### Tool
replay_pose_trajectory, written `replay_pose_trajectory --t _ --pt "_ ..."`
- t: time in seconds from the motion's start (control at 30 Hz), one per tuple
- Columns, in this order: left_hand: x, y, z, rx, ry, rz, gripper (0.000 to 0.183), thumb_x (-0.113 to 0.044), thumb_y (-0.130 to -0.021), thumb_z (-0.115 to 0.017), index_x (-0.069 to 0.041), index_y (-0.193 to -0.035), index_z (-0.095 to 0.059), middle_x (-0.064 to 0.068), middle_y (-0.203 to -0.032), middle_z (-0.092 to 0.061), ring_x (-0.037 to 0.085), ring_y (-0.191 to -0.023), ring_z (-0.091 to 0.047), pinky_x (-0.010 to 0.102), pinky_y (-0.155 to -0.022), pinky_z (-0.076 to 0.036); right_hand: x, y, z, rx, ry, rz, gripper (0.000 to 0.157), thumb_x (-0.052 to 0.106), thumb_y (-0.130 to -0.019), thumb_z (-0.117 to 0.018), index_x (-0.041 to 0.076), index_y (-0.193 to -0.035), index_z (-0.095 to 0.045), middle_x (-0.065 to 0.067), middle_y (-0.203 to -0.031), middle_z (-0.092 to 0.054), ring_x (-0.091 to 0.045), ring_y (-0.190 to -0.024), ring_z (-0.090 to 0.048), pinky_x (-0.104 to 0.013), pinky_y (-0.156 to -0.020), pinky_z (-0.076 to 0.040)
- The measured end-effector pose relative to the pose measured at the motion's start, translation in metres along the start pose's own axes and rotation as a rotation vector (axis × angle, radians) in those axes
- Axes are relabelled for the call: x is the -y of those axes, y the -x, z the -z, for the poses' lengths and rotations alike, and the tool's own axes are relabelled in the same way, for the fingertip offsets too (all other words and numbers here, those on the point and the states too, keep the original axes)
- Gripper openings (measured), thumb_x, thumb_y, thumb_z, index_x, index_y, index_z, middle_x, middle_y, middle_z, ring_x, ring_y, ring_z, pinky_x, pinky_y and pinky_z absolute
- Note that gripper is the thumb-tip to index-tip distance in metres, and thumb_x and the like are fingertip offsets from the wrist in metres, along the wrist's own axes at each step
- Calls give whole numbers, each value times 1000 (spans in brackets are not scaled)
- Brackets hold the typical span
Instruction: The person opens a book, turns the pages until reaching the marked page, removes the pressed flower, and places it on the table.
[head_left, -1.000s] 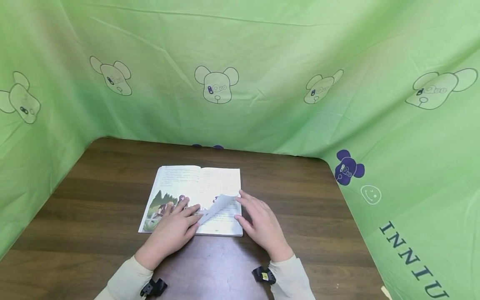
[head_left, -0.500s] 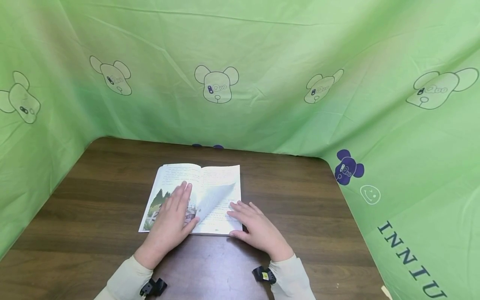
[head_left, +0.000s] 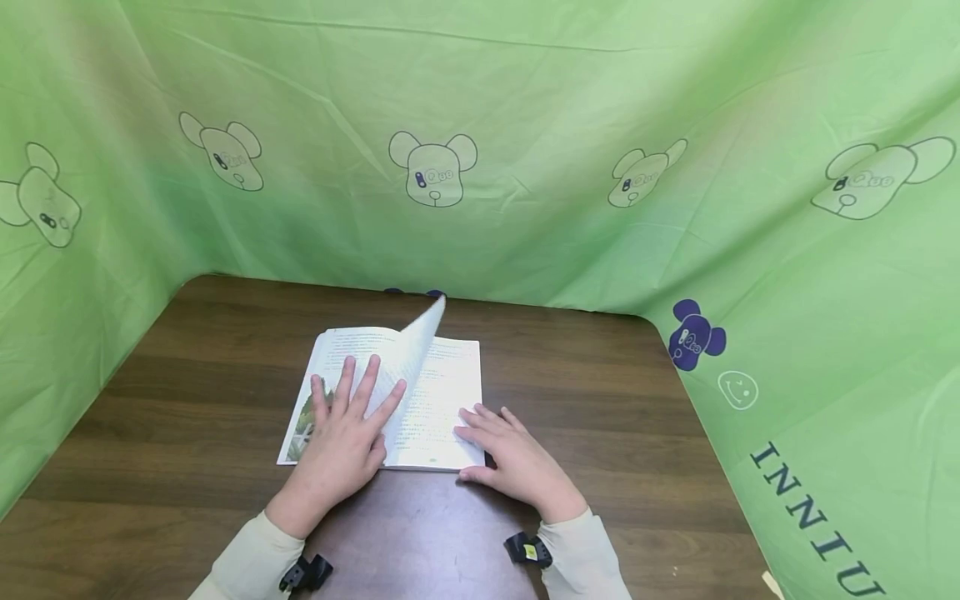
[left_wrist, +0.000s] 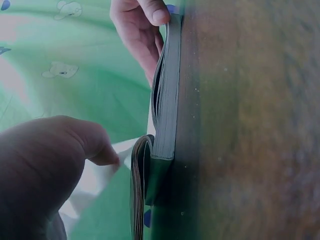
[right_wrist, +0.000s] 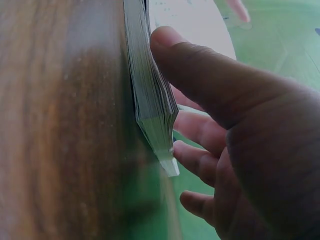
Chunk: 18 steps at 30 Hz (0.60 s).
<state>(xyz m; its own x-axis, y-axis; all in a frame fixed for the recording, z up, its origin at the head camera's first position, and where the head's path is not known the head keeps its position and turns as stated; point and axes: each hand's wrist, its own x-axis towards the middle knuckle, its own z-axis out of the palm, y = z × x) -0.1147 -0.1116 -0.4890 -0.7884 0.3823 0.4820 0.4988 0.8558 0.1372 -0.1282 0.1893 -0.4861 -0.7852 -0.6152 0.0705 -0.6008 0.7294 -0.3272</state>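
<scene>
Left hand [head_left: 339,442] spread, right hand [head_left: 516,458] relaxed, neither gripping; I judge the raised page [head_left: 418,346] light and floppy, best pinched by its edge.

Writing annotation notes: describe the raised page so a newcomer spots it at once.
Start at the brown wooden table, then the open book on it. At the book's middle, between the left hand and right hand, is a white page. It alone stands up, its pointed corner showing past the book's far edge in the head view.
</scene>
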Motion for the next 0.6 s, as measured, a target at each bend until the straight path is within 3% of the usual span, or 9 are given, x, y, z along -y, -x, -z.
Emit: replay_pose_trajectory --t 0.3,0.6 --pt "-1 1 1 209 70 46 84 -4 -83 -62 -22 -161 -35 11 -173 -12 42 -158 -4 71 -119 -4 -1 0 0 -3 -3 3 63 52 -89 -75 18 -141 -63 0 -159 -47 -23 -151 -38 -56 -124 -23" --pt "-3 4 -1 346 116 118 71 -6 -90 -58 -16 -158 -41 17 -165 -33 46 -152 -26 71 -115 -26 0 0 1 -15 -2 29 56 45 -91 -76 15 -137 -66 -4 -157 -49 -28 -150 -40 -59 -122 -25"
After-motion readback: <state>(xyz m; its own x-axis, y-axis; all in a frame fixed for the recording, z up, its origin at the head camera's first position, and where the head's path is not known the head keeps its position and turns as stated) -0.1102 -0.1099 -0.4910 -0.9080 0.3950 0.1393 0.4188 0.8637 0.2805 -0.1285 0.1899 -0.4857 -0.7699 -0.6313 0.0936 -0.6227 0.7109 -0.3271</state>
